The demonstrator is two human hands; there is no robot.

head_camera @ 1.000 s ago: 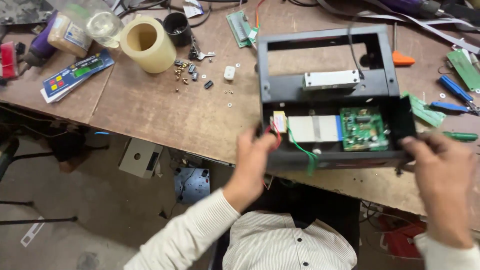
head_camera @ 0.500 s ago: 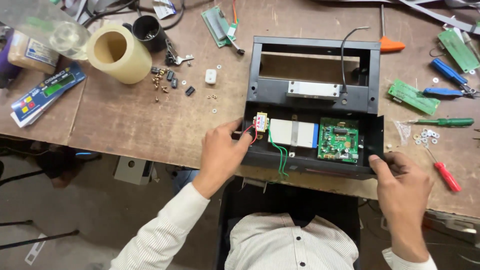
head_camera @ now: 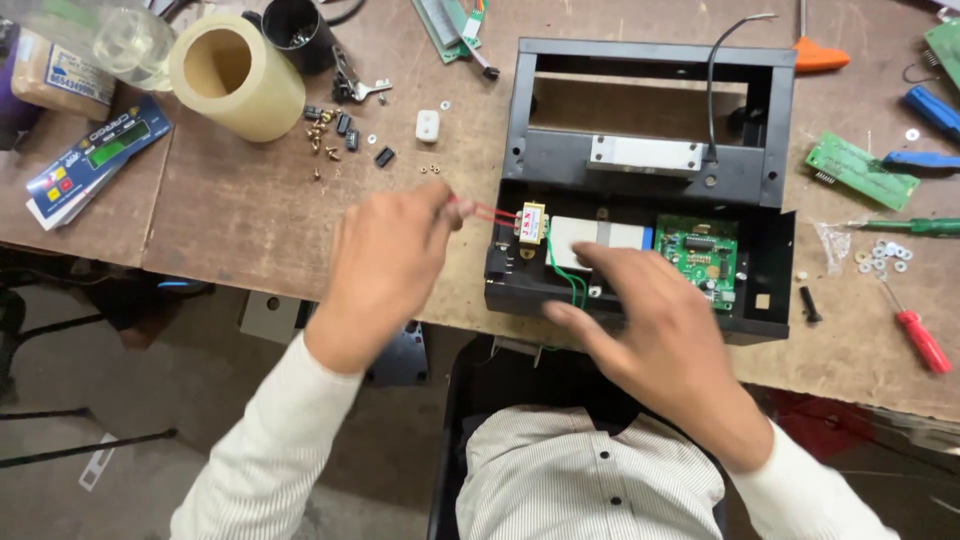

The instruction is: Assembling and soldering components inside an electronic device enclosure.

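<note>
An open black device casing [head_camera: 640,160] lies on the wooden bench [head_camera: 240,210]. Inside it sit a green circuit board [head_camera: 697,255], a small yellow transformer [head_camera: 531,224], a pale block and a metal bar [head_camera: 644,153]. My left hand [head_camera: 385,265] is left of the casing and pinches the red wires [head_camera: 486,209] that run from the transformer. My right hand [head_camera: 640,320] rests flat over the casing's front edge, fingers spread, close to the green wires [head_camera: 563,272].
Loose screws and small black parts [head_camera: 335,130] lie near a wide tape roll [head_camera: 235,75] and a black cup [head_camera: 298,30]. Screwdrivers [head_camera: 920,340], washers [head_camera: 882,256] and a spare green board [head_camera: 860,170] sit at the right. A flat panel [head_camera: 95,160] lies far left.
My left hand has pulled back to the left, drawing the red wires out of the casing. My right hand has left the casing's right corner and now lies over its front middle.
</note>
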